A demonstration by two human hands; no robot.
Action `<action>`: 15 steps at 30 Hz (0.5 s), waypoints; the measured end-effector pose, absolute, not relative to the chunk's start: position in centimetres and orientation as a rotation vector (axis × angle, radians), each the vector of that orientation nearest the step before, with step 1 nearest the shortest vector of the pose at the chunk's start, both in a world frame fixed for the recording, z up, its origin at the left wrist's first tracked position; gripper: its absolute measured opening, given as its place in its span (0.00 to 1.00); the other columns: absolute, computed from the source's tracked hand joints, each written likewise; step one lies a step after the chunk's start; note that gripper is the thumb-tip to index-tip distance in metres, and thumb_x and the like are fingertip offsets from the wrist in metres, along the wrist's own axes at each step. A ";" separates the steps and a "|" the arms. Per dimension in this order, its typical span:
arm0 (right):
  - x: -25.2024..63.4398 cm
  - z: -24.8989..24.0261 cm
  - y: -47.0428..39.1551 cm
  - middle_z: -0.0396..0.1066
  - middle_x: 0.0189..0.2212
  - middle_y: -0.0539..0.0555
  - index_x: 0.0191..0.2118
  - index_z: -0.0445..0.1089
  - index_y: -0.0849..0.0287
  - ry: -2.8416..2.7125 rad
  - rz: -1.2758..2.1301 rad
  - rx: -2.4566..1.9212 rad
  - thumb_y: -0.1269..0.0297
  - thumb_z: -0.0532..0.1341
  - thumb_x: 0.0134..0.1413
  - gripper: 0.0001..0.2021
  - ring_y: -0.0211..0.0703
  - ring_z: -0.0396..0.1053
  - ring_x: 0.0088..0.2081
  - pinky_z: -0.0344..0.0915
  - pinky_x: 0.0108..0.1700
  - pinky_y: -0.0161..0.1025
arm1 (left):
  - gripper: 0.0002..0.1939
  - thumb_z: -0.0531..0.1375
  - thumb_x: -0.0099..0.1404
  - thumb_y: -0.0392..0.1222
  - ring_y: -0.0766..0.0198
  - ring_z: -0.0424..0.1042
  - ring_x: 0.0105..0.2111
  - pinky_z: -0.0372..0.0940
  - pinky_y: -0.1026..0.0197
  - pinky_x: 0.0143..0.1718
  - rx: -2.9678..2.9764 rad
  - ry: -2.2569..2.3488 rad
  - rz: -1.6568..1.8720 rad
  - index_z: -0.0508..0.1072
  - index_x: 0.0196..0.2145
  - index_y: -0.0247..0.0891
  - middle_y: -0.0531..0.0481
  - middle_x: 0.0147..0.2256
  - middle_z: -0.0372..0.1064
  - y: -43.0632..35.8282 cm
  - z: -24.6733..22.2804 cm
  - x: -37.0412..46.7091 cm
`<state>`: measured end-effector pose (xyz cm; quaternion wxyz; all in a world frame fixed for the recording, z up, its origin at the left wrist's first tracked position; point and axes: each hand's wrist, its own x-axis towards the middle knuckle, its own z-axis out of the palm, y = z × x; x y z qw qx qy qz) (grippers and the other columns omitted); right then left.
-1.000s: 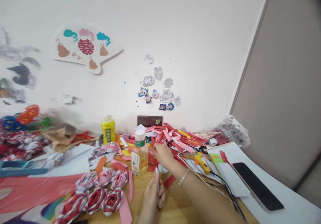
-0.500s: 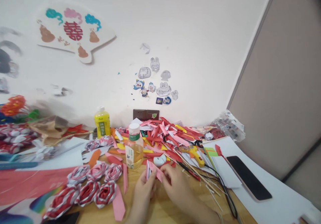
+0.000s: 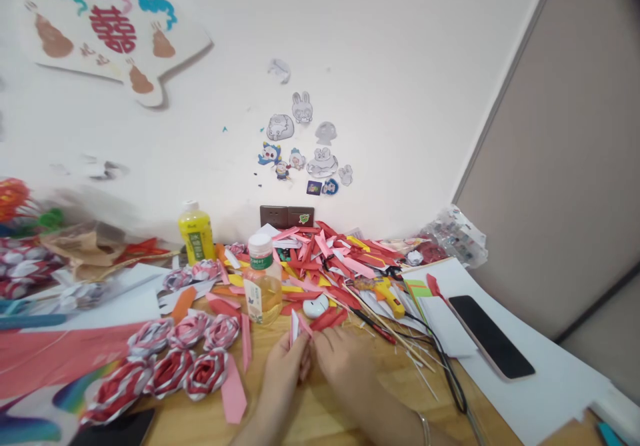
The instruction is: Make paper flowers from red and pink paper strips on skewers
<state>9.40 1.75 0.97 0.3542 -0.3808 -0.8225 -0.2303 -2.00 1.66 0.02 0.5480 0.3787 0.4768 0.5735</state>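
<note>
Both hands meet over the wooden table around a folded pink and white paper strip [image 3: 295, 329]. My left hand [image 3: 287, 366] pinches its lower left part between thumb and fingers. My right hand [image 3: 343, 359] is closed at the strip's right side, with its fingertips on the pink fold and partly hidden. To the left, paper roses [image 3: 207, 374] in red, pink and white stand in two rows. A flat pink strip [image 3: 233, 393] lies beside them. Just behind my hands are a white rounded case [image 3: 316, 307] and a bottle of amber drink [image 3: 263, 286].
A heap of red, pink and yellow paper strips [image 3: 325, 253] spreads along the wall. To the right lie a yellow glue gun [image 3: 389, 297] with its black cord, thin wooden sticks [image 3: 400, 329] and a phone [image 3: 493, 337]. A yellow bottle [image 3: 197, 234] stands at the back left.
My right hand has turned over the strip, its knuckles now facing up and its fingers nearer my left hand. Less of the pink fold shows. The whole view has shifted slightly.
</note>
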 end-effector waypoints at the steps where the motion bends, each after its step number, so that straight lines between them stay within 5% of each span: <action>1: 9.2 0.9 1.7 0.67 0.21 0.52 0.32 0.67 0.61 -2.107 -0.627 -0.985 0.76 0.48 0.59 0.12 0.43 0.64 0.22 0.52 0.24 0.39 | 0.29 0.60 0.45 0.68 0.75 0.48 0.09 0.44 0.68 0.13 0.881 1.113 1.366 0.54 0.15 0.41 0.63 0.09 0.48 1.8 0.0 -2.1; 6: 8.7 0.7 1.4 0.69 0.25 0.56 0.42 0.66 0.66 -2.120 -0.746 -1.016 0.79 0.46 0.59 0.13 0.44 0.66 0.25 0.55 0.24 0.39 | 0.29 0.61 0.45 0.68 0.75 0.48 0.08 0.42 0.69 0.12 0.830 1.090 1.386 0.54 0.16 0.41 0.65 0.08 0.47 2.1 -0.1 -2.1; 15: 9.7 0.2 2.5 0.67 0.21 0.54 0.27 0.67 0.61 -2.165 -0.627 -1.042 0.80 0.53 0.52 0.10 0.45 0.63 0.25 0.53 0.24 0.39 | 0.28 0.64 0.41 0.67 0.76 0.44 0.09 0.39 0.70 0.12 0.795 1.058 1.387 0.60 0.21 0.40 0.67 0.07 0.44 1.7 0.5 -2.1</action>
